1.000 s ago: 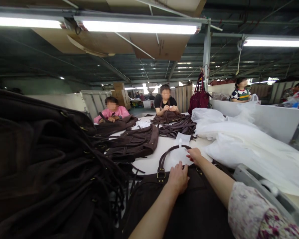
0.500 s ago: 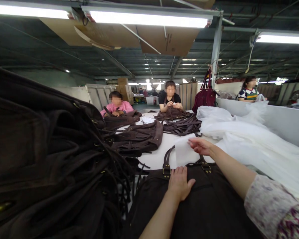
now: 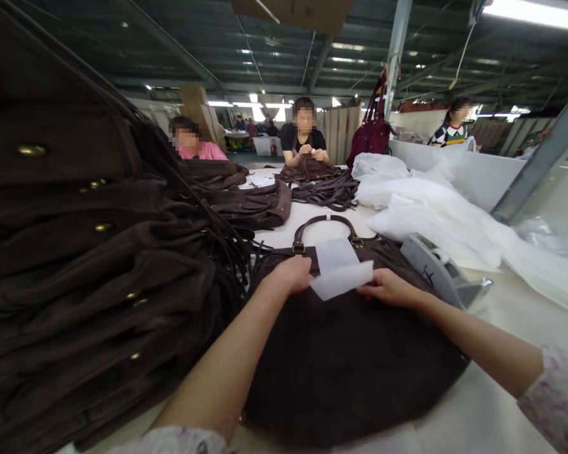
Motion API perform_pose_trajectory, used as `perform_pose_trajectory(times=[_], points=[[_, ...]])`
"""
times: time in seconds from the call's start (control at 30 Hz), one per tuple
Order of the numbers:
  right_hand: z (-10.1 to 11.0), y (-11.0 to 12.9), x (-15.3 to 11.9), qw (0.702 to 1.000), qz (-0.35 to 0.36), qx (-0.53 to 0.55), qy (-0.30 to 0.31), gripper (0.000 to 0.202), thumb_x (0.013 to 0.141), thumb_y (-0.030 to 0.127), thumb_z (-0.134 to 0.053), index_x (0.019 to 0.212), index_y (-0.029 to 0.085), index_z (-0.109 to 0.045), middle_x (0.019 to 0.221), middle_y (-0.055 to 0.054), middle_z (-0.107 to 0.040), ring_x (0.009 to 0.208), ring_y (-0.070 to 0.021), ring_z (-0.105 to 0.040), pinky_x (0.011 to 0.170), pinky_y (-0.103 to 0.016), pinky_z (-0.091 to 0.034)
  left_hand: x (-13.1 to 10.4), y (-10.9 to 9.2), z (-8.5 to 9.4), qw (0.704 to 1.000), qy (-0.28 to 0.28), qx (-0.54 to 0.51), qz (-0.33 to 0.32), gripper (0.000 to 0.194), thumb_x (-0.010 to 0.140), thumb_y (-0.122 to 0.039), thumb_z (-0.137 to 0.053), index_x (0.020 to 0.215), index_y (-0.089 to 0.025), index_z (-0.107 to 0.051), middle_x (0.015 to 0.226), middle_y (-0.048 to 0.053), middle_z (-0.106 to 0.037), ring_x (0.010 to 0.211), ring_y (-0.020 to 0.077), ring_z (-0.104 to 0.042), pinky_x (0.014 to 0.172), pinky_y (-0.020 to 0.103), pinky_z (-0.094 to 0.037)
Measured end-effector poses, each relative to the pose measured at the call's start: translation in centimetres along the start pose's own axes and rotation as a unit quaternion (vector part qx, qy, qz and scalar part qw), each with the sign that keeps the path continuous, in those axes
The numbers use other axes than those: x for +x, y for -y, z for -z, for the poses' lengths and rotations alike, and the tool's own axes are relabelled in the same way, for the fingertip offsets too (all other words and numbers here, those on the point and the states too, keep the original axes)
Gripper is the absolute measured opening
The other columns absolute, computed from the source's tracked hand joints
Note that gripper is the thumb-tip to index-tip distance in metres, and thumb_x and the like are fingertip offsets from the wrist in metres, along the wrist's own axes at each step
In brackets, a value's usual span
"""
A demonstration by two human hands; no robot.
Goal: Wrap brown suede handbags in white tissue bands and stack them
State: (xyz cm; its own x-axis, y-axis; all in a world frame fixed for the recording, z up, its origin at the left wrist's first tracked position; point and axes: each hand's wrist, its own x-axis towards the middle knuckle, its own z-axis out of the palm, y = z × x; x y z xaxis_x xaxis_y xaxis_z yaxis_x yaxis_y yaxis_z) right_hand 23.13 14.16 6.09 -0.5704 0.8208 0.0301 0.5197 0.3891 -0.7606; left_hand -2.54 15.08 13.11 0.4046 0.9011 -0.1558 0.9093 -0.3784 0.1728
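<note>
A dark brown handbag (image 3: 355,353) lies flat on the white table in front of me, its looped handle (image 3: 328,219) pointing away. Over its upper part I hold a folded sheet of thin white paper (image 3: 338,252). The sheet's near edge is turned up. My right hand (image 3: 392,287) pinches the paper's right corner between thumb and fingers. At the left corner, my left hand (image 3: 291,275) is closed on the paper, its fingertips partly hidden.
A tall stack of brown bags (image 3: 99,284) rises at my left. A grey tape dispenser (image 3: 442,268) stands right of the handbag, with white plastic bags (image 3: 426,208) behind it. Brown straps (image 3: 329,191) lie farther back. A co-worker (image 3: 305,135) sits across the table.
The paper has come down from beyond the handles onto the bag and is folded. My left hand has left the bag's surface for the paper's left corner. The view has tilted down.
</note>
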Motion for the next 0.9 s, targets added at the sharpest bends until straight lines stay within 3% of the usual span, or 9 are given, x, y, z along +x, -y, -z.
perform_pose_trajectory(times=[0.1, 0.27, 0.33, 0.47, 0.57, 0.63, 0.77, 0.83, 0.9], points=[[-0.4, 0.6, -2.7, 0.984, 0.098, -0.149, 0.011, 0.034, 0.082, 0.022, -0.059, 0.115, 0.019, -0.068, 0.125, -0.011, -0.063, 0.114, -0.0260, -0.061, 0.097, -0.036, -0.047, -4.5, -2.2, -0.7, 0.999, 0.012, -0.007, -0.051, 0.039, 0.091, -0.025, -0.050, 0.130, -0.021, -0.053, 0.140, 0.008, -0.050, 0.129, 0.0221, -0.046, 0.109, 0.034, -0.033], [-0.9, 3.9, -6.5, 0.935, 0.110, -0.328, 0.077, 0.051, 0.077, 0.004, -0.050, 0.123, 0.022, -0.063, 0.133, -0.008, -0.058, 0.109, -0.0247, -0.061, 0.097, -0.038, -0.046, -11.5, -6.5, -4.2, 0.981, 0.038, -0.042, -0.185, 0.040, 0.095, -0.040, -0.043, 0.131, -0.025, -0.052, 0.145, 0.005, -0.046, 0.134, 0.0200, -0.040, 0.114, 0.034, -0.028], [-1.0, 5.3, -8.2, 0.930, 0.107, -0.340, 0.089, 0.049, 0.081, 0.010, -0.053, 0.128, 0.021, -0.060, 0.136, -0.010, -0.055, 0.111, -0.0259, -0.060, 0.097, -0.039, -0.046, -13.5, -7.5, -5.7, 0.981, 0.037, -0.045, -0.184, 0.049, 0.092, -0.046, -0.048, 0.137, -0.025, -0.046, 0.149, 0.006, -0.040, 0.138, 0.0248, -0.035, 0.114, 0.042, -0.028], [0.0, 6.9, -12.2, 0.943, 0.062, -0.325, 0.046, 0.055, 0.090, 0.040, -0.055, 0.141, 0.020, -0.046, 0.144, -0.016, -0.045, 0.121, -0.0307, -0.054, 0.098, -0.044, -0.046, -15.5, -8.6, -7.4, 0.994, 0.026, -0.013, -0.110, 0.061, 0.089, -0.050, -0.051, 0.143, -0.023, -0.038, 0.154, 0.009, -0.030, 0.140, 0.0297, -0.029, 0.114, 0.050, -0.025], [1.0, 6.8, -15.1, 0.947, 0.048, -0.313, 0.060, 0.059, 0.087, 0.056, -0.054, 0.136, 0.022, -0.052, 0.138, -0.013, -0.052, 0.125, -0.0308, -0.051, 0.104, -0.048, -0.040, -15.8, -8.8, -7.9, 0.996, 0.013, -0.001, -0.088, 0.062, 0.088, -0.051, -0.052, 0.142, -0.024, -0.040, 0.154, 0.010, -0.030, 0.140, 0.0291, -0.031, 0.115, 0.050, -0.023], [1.3, 6.1, -16.6, 0.946, 0.035, -0.317, 0.060, 0.062, 0.083, 0.059, -0.058, 0.134, 0.024, -0.055, 0.139, -0.012, -0.051, 0.129, -0.0313, -0.046, 0.110, -0.052, -0.031, -15.8, -8.7, -8.2, 0.996, 0.006, 0.000, -0.085, 0.065, 0.086, -0.053, -0.055, 0.143, -0.025, -0.040, 0.154, 0.008, -0.029, 0.140, 0.0284, -0.030, 0.116, 0.050, -0.022], [0.5, 3.8, -18.2, 0.941, -0.034, -0.329, -0.070, 0.078, 0.076, 0.054, -0.069, 0.143, 0.022, -0.044, 0.154, -0.017, -0.025, 0.141, -0.0376, -0.023, 0.112, -0.058, -0.024, -15.9, -8.5, -8.8, 0.997, -0.010, -0.003, -0.080, 0.066, 0.085, -0.055, -0.054, 0.143, -0.027, -0.038, 0.154, 0.006, -0.029, 0.140, 0.0266, -0.030, 0.116, 0.048, -0.023], [0.0, 2.4, -18.9, 0.940, -0.063, -0.299, -0.151, 0.095, 0.071, 0.052, -0.074, 0.150, 0.023, -0.029, 0.159, -0.016, -0.007, 0.143, -0.0399, -0.010, 0.111, -0.060, -0.024, -16.1, -8.5, -9.0, 0.997, -0.017, -0.003, -0.079, 0.069, 0.083, -0.055, -0.057, 0.144, -0.028, -0.038, 0.154, 0.006, -0.028, 0.140, 0.0276, -0.030, 0.116, 0.049, -0.023], [-0.4, 1.1, -19.6, 0.952, -0.080, -0.216, -0.203, 0.103, 0.072, 0.049, -0.073, 0.153, 0.027, -0.014, 0.159, -0.013, -0.001, 0.144, -0.0383, -0.009, 0.110, -0.058, -0.029, -16.1, -8.5, -9.1, 0.997, -0.019, -0.001, -0.080, 0.072, 0.080, -0.053, -0.060, 0.144, -0.028, -0.038, 0.154, 0.006, -0.028, 0.140, 0.0287, -0.030, 0.116, 0.050, -0.023]])
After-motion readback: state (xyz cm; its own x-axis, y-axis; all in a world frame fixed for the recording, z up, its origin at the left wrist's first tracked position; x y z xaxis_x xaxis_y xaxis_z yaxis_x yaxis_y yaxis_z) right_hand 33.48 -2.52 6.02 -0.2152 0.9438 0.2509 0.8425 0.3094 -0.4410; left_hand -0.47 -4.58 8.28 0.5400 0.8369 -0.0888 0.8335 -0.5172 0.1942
